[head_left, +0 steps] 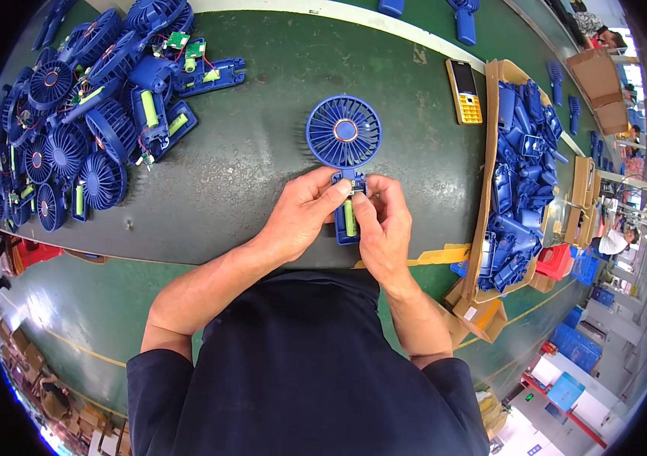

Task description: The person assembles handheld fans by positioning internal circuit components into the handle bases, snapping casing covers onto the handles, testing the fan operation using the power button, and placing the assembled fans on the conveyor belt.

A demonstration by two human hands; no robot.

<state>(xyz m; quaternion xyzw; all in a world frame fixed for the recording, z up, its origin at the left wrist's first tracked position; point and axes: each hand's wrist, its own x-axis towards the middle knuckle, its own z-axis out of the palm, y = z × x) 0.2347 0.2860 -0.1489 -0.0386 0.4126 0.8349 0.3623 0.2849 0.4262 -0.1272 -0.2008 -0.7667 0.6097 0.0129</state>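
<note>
A blue handheld fan lies on the dark green table in front of me, its round grille pointing away. Its handle is uncovered, and a yellow-green battery cell shows in the lower half. My left hand grips the upper part of the handle from the left, thumb pressed onto a small part at its neck. From the right, my right hand closes on the same spot, thumb and fingers around the handle's side. The small part under my fingertips is mostly hidden.
A large heap of blue fans with exposed batteries and green circuit boards covers the table's left. At the right stands a cardboard box full of blue plastic shells. Beside it lies a yellow keypad phone. Yellow tape marks the near edge.
</note>
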